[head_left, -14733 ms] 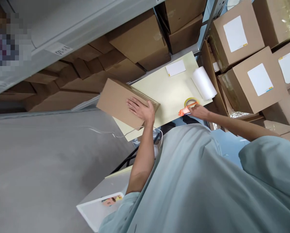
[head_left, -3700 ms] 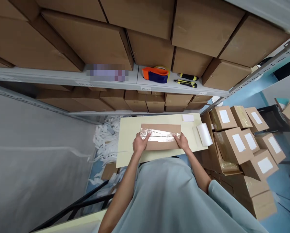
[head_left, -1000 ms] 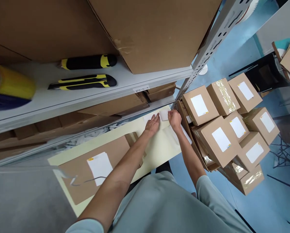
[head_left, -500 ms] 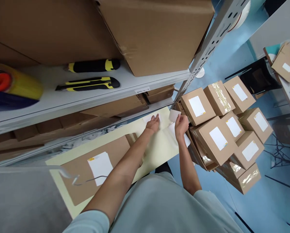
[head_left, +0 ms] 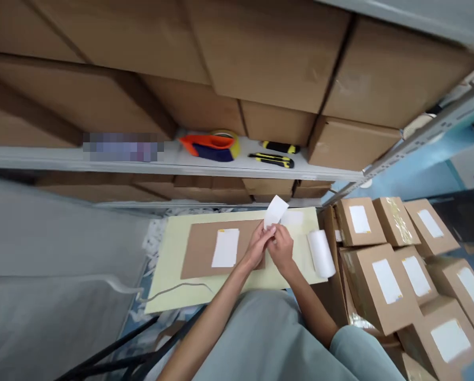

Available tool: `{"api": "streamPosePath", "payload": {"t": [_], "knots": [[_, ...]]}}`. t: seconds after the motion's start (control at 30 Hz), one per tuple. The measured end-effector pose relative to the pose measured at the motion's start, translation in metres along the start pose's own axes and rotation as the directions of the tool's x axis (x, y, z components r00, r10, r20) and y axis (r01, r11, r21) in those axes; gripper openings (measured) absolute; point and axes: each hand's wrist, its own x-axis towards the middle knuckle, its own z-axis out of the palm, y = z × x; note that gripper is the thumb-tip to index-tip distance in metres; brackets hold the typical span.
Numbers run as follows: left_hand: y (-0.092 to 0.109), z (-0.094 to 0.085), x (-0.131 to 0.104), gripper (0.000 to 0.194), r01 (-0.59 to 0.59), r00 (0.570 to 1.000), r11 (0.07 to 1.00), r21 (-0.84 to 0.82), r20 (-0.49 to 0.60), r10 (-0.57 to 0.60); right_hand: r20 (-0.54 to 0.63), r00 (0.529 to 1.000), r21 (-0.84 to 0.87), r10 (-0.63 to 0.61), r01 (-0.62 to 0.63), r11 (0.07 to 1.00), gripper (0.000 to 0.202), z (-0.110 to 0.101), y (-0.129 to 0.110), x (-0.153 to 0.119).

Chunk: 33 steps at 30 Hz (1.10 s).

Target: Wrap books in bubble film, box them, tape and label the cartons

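Observation:
A small white label (head_left: 275,210) sticks up from between my two hands, above the pale yellow board (head_left: 167,254). My left hand (head_left: 257,244) has its fingers closed on the label's lower edge. Against it, my right hand (head_left: 280,246) is closed in a pinch at the same edge; whether it also grips the label is hidden. Left of my hands lies a flat brown cardboard piece (head_left: 199,248) with white papers (head_left: 226,247) on top. A white roll (head_left: 321,254) rests at the board's right end.
Labelled cardboard boxes (head_left: 362,222) are stacked at the right. Ahead, a metal shelf (head_left: 161,168) holds large boxes, a tape dispenser (head_left: 211,147) and two yellow-black cutters (head_left: 272,160). A pale cord (head_left: 118,286) crosses the board's lower left. Black bars (head_left: 114,364) stand below the board.
My view has swung left. Both hands have come together, and my left hand, open over the board before, is now closed on the label that my right hand held.

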Motion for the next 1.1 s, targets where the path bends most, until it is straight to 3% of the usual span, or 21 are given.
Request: {"api": "streamPosePath", "payload": {"t": [0.07, 0.17, 0.23, 0.33, 0.4, 0.47, 0.53, 0.6, 0.67, 0.73, 0.87, 0.97, 1.1], "knots": [[0.014, -0.028, -0.023, 0.066, -0.015, 0.981, 0.999, 0.031, -0.192, 0.021, 0.150, 0.979, 0.092, -0.136, 0.124, 0.988, 0.031, 0.019, -0.030, -0.008], [0.024, -0.072, -0.051, 0.068, 0.025, 0.904, 0.997, 0.070, -0.428, 0.007, 0.285, 0.895, 0.227, -0.343, 0.285, 0.931, 0.038, 0.027, -0.064, -0.014], [0.027, -0.098, -0.071, 0.069, 0.055, 0.873, 0.994, 0.098, -0.488, 0.000, 0.290, 0.862, 0.235, -0.416, 0.357, 0.904, 0.037, 0.022, -0.077, -0.012], [0.032, -0.128, -0.104, 0.062, 0.088, 0.882, 0.974, 0.208, -0.470, 0.020, 0.305, 0.858, 0.146, -0.414, 0.387, 0.910, 0.036, 0.010, -0.087, 0.001], [0.038, -0.141, -0.124, 0.055, 0.087, 0.901, 0.959, 0.269, -0.431, 0.039, 0.406, 0.835, 0.140, -0.371, 0.344, 0.928, 0.031, 0.003, -0.088, 0.011], [0.046, -0.149, -0.138, 0.050, 0.062, 0.917, 0.960, 0.274, -0.395, 0.054, 0.582, 0.749, 0.207, -0.316, 0.240, 0.949, 0.020, -0.003, -0.087, 0.016], [0.053, -0.153, -0.144, 0.051, 0.041, 0.925, 0.968, 0.246, -0.377, 0.057, 0.715, 0.648, 0.271, -0.264, 0.091, 0.958, 0.036, -0.007, -0.085, 0.016], [0.059, -0.151, -0.144, 0.053, 0.014, 0.918, 0.978, 0.208, -0.389, 0.069, 0.762, 0.611, 0.307, -0.215, -0.049, 0.950, 0.053, -0.011, -0.085, 0.010], [0.061, -0.142, -0.142, 0.057, -0.033, 0.895, 0.986, 0.162, -0.435, 0.101, 0.756, 0.634, 0.335, -0.166, -0.156, 0.929, 0.063, -0.015, -0.088, 0.003], [0.061, -0.129, -0.141, 0.058, -0.072, 0.876, 0.990, 0.123, -0.467, 0.122, 0.708, 0.698, 0.363, -0.108, -0.229, 0.903, 0.066, -0.020, -0.096, -0.001], [0.058, -0.100, -0.151, 0.055, -0.093, 0.913, 0.988, 0.125, -0.386, 0.134, 0.531, 0.847, 0.418, -0.012, -0.250, 0.873, 0.061, -0.034, -0.113, 0.005], [0.061, -0.088, -0.161, 0.048, -0.123, 0.916, 0.981, 0.153, -0.363, 0.171, 0.467, 0.884, 0.440, 0.009, -0.242, 0.865, 0.057, -0.044, -0.122, 0.012], [0.073, -0.086, -0.167, 0.049, -0.146, 0.890, 0.978, 0.148, -0.413, 0.195, 0.443, 0.896, 0.457, 0.022, -0.247, 0.854, 0.059, -0.052, -0.129, 0.012]]}}
